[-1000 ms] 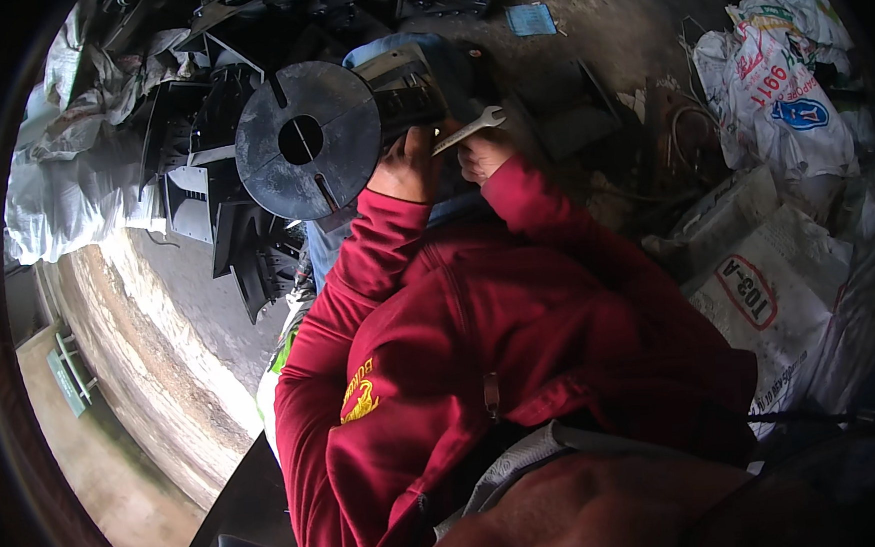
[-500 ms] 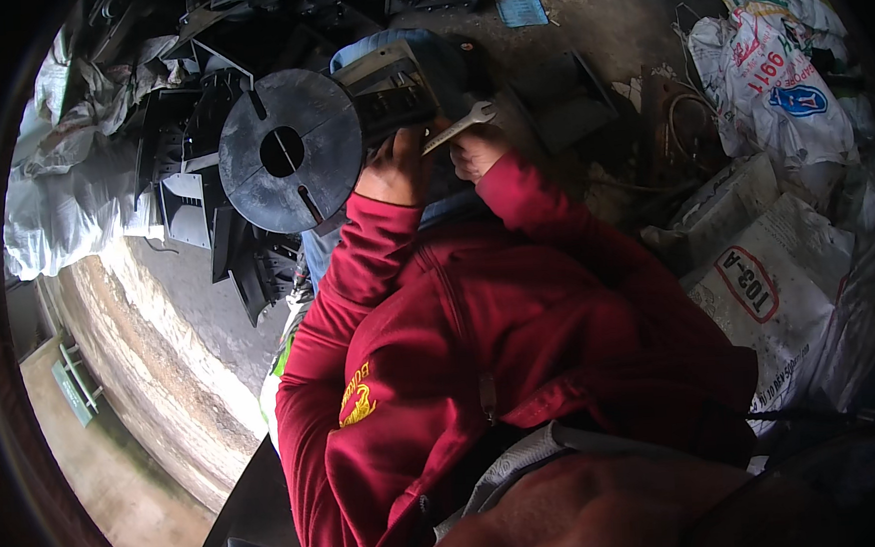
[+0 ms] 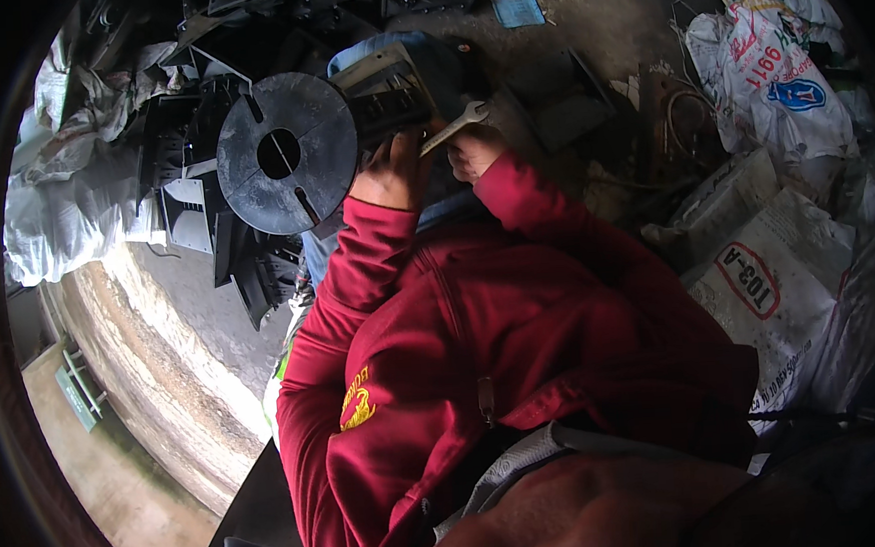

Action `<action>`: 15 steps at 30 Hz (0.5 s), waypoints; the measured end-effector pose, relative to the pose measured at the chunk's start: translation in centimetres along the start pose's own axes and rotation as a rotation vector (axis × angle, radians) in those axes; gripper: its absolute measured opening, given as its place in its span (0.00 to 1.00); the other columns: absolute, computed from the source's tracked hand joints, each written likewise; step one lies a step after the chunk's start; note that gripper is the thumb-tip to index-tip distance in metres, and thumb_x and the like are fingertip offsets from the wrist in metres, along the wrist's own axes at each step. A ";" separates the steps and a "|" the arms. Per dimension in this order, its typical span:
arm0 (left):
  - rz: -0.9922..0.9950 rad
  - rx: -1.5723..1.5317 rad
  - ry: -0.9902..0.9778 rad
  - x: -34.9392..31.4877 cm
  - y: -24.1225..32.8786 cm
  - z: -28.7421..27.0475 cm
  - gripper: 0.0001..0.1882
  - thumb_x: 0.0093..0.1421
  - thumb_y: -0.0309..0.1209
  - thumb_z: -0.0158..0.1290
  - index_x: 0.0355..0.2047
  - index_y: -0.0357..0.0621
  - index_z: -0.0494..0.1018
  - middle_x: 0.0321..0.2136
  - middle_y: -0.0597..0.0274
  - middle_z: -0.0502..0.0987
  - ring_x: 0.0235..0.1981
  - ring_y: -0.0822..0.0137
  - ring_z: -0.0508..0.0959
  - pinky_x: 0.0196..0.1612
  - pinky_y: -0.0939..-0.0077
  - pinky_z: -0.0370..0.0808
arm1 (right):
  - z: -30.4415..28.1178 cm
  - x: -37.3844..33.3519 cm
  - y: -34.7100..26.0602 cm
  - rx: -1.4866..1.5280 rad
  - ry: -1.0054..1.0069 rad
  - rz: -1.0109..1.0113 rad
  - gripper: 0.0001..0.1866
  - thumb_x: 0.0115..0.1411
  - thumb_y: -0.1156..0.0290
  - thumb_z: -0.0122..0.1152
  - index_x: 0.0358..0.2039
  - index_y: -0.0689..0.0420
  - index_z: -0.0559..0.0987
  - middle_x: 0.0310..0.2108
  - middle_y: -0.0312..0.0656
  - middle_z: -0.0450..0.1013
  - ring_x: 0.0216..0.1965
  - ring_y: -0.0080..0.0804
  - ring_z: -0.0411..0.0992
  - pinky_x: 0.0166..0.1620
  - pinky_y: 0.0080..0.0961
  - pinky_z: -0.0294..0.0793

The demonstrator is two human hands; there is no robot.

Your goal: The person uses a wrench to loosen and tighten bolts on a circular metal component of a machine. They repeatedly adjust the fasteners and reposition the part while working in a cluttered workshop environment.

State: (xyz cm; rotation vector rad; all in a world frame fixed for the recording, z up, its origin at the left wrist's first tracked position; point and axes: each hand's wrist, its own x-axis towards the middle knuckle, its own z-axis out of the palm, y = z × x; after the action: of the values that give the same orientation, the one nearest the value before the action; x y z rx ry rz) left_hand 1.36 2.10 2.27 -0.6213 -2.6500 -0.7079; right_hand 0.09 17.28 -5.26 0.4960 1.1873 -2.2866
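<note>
A silver open-end wrench [image 3: 459, 127] slants between my hands, its jaw up and to the right. Its lower end runs into the curled fingers of my left hand [image 3: 388, 179], which is closed on it. Just behind the wrench, my right hand [image 3: 474, 153] is closed too; its fingertips and anything in them are hidden. A large grey-black disc [image 3: 320, 160] with a centre hole and two slots is beside my left hand. Between the disc and my hands sits a dark block-like part [image 3: 386, 111], in front of a pale metal frame [image 3: 370, 67].
Black metal brackets [image 3: 243, 280] lie piled left and far. Stuffed white sacks [image 3: 762, 83] and a printed white bag [image 3: 775, 298] stand at the right. Clear plastic sheeting [image 3: 78, 205] hangs far left. A blue flat piece [image 3: 519, 11] lies on the floor.
The disc, the wrench and both hands have shifted very slightly left. My hold looks the same.
</note>
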 end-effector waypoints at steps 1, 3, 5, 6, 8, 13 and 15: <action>0.012 -0.032 0.010 0.0 0.1 -0.1 0.12 0.52 0.29 0.56 0.39 0.51 0.73 0.24 0.52 0.77 0.24 0.50 0.79 0.26 0.62 0.75 | -0.1 0.0 0.0 -0.006 0.006 -0.008 0.08 0.62 0.62 0.57 0.32 0.51 0.78 0.10 0.25 0.54 0.07 0.13 0.51 0.12 0.13 0.46; -0.015 -0.017 -0.054 0.0 -0.3 -0.1 0.12 0.53 0.28 0.55 0.39 0.50 0.73 0.24 0.52 0.77 0.24 0.49 0.79 0.26 0.62 0.75 | 0.2 0.0 -0.3 0.020 0.008 0.016 0.08 0.61 0.62 0.58 0.29 0.50 0.77 0.10 0.25 0.55 0.07 0.13 0.51 0.11 0.14 0.46; -0.036 0.024 -0.080 -0.1 -0.4 0.1 0.12 0.52 0.29 0.56 0.39 0.52 0.74 0.24 0.54 0.78 0.23 0.51 0.79 0.24 0.63 0.75 | 0.4 -0.3 -0.2 0.062 -0.003 0.008 0.09 0.61 0.61 0.58 0.26 0.51 0.75 0.10 0.25 0.56 0.07 0.13 0.51 0.11 0.14 0.46; -0.041 0.056 -0.066 0.0 -0.4 0.3 0.12 0.51 0.30 0.57 0.38 0.53 0.75 0.24 0.56 0.78 0.23 0.54 0.79 0.23 0.64 0.74 | 0.4 -0.5 -0.3 0.060 -0.015 -0.001 0.10 0.61 0.61 0.58 0.25 0.51 0.75 0.10 0.25 0.56 0.07 0.13 0.51 0.11 0.14 0.46; -0.050 0.121 -0.038 0.2 -0.5 0.7 0.12 0.49 0.32 0.60 0.36 0.57 0.77 0.24 0.60 0.79 0.21 0.58 0.80 0.21 0.67 0.73 | 0.6 -0.9 -0.8 0.055 -0.039 -0.020 0.11 0.60 0.62 0.59 0.24 0.50 0.73 0.10 0.25 0.56 0.07 0.13 0.51 0.11 0.14 0.46; -0.010 0.001 -0.031 0.2 -0.2 0.3 0.13 0.52 0.29 0.55 0.40 0.48 0.73 0.26 0.52 0.77 0.25 0.49 0.79 0.26 0.61 0.75 | 0.7 -1.3 -1.0 0.059 -0.047 -0.045 0.14 0.59 0.62 0.60 0.19 0.49 0.70 0.10 0.26 0.56 0.08 0.14 0.51 0.11 0.15 0.46; -0.017 0.018 -0.072 0.2 -0.3 0.4 0.14 0.52 0.29 0.55 0.41 0.48 0.73 0.26 0.53 0.77 0.25 0.49 0.79 0.27 0.62 0.75 | 0.8 -1.1 -0.8 0.079 -0.034 -0.047 0.15 0.59 0.61 0.61 0.18 0.48 0.69 0.10 0.26 0.56 0.08 0.14 0.51 0.11 0.15 0.45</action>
State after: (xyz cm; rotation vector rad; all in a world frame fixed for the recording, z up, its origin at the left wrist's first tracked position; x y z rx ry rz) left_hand 1.01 2.18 1.88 -0.6317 -2.7276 -0.6777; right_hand 0.44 17.30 -3.71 0.4604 1.1072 -2.3801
